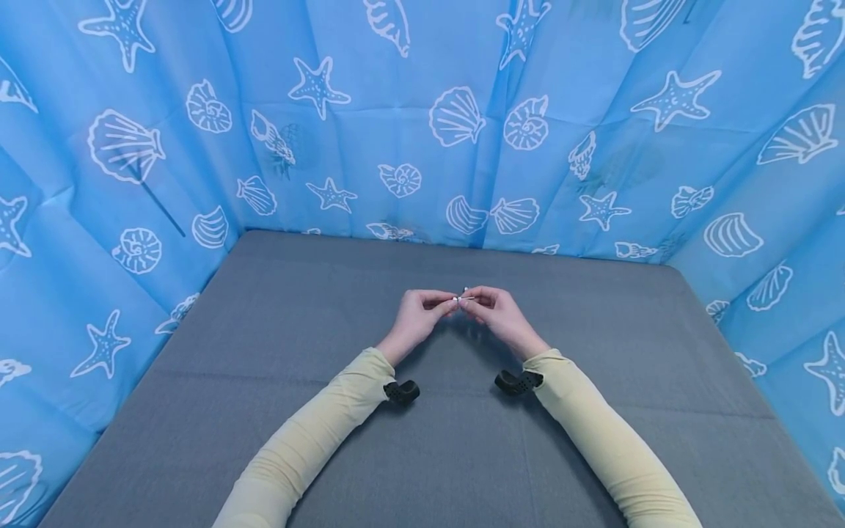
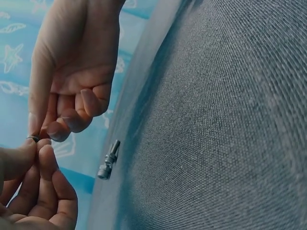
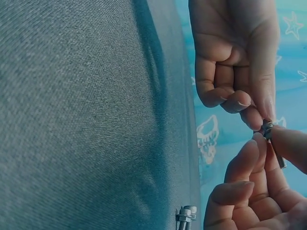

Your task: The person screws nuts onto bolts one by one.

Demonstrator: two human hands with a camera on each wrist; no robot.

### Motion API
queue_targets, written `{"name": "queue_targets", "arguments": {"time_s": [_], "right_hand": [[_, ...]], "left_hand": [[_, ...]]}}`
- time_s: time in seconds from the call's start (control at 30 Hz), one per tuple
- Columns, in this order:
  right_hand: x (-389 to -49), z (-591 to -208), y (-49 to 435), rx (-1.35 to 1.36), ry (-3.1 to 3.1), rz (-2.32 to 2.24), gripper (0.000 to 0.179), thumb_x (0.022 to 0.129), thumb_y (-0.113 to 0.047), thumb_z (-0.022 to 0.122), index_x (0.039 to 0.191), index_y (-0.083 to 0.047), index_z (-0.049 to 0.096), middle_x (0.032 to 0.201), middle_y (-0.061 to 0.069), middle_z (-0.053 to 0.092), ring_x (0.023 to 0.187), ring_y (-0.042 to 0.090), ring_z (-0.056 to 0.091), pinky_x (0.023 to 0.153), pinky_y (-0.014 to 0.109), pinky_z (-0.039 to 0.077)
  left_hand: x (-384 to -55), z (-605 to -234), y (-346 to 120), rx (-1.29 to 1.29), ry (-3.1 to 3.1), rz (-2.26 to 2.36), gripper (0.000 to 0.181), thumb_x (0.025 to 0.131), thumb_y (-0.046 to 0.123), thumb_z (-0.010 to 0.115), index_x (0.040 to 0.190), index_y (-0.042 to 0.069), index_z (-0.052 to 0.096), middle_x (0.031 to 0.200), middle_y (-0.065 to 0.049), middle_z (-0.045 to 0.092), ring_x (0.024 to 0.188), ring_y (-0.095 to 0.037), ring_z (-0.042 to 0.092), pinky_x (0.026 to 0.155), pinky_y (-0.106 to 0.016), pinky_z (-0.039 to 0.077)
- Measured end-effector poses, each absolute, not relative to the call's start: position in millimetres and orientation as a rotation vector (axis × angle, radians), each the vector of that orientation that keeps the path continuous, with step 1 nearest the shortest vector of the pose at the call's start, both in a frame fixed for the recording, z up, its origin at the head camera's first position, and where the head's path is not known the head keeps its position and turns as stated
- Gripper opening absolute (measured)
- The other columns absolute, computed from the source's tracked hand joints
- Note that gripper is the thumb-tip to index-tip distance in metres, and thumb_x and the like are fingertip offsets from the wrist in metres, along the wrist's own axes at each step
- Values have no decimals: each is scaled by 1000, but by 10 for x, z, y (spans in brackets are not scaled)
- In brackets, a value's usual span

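Note:
Both hands meet over the middle of the table around one small metal bolt [image 3: 279,155], its threaded shank pointing toward the right palm in the right wrist view. My left hand [image 1: 414,317] pinches the bolt's head end between thumb and fingertips. From the other side, the thumb and index finger of my right hand [image 1: 499,314] pinch the bolt just below, where nut-like rings [image 3: 266,128] sit on it. Fingertips partly cover these rings. Close behind the hands, a small group of metal bolts [image 2: 109,160] with nuts lies on the table.
A grey cloth-covered table [image 1: 317,440] spreads out under both forearms. Blue curtains [image 1: 396,132] with white shell and starfish prints hang along its back and sides. Black wrist mounts [image 1: 401,392] stick out from the pale yellow sleeves [image 1: 310,440].

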State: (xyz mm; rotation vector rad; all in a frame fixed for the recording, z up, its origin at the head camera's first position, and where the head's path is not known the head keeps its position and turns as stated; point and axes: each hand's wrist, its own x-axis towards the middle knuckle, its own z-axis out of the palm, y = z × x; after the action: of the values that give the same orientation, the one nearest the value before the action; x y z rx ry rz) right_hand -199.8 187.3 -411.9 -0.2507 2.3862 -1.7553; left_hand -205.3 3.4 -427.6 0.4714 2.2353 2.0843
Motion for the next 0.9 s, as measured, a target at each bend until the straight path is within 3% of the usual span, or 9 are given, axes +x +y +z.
{"name": "queue_targets", "arguments": {"time_s": [0.27, 0.43, 0.53, 0.7, 0.9], "right_hand": [[-2010, -4118, 1853, -229, 2328, -1764, 35, 97, -29, 58, 112, 2, 60, 105, 26, 61, 86, 23, 60, 79, 42, 50], [-2007, -4116, 1853, -280, 2294, -1868, 29, 94, -18, 65, 115, 0, 58, 108, 23, 63, 93, 33, 61, 83, 50, 49], [-2001, -4097, 1855, -272, 2309, -1850, 29, 93, -20, 65, 112, 1, 60, 109, 23, 63, 100, 39, 59, 86, 52, 48], [-2005, -4087, 1856, -223, 2345, -1761, 31, 96, -29, 61, 108, -1, 64, 105, 29, 60, 92, 36, 58, 81, 48, 47], [-2003, -4103, 1851, -235, 2280, -1839, 28, 96, -22, 60, 112, 1, 60, 106, 32, 58, 88, 30, 60, 84, 50, 48]], "left_hand": [[-2053, -4268, 30, 493, 2300, 2061, 17, 90, 9, 68, 103, -1, 73, 91, -10, 72, 85, -37, 67, 77, -48, 55], [-2049, -4267, 25, 553, 2364, 2048, 16, 91, 10, 67, 103, 1, 73, 90, -8, 72, 82, -31, 68, 72, -40, 56], [-2053, -4275, 25, 570, 2386, 2047, 17, 91, 12, 67, 103, 2, 74, 90, -7, 72, 81, -27, 69, 69, -31, 56], [-2051, -4272, 22, 567, 2397, 2051, 18, 90, 14, 68, 102, 2, 74, 89, -6, 72, 78, -19, 68, 67, -29, 55], [-2042, -4272, 41, 555, 2398, 2085, 16, 90, 14, 68, 100, 4, 75, 88, -8, 72, 77, -22, 69, 66, -32, 55]]}}
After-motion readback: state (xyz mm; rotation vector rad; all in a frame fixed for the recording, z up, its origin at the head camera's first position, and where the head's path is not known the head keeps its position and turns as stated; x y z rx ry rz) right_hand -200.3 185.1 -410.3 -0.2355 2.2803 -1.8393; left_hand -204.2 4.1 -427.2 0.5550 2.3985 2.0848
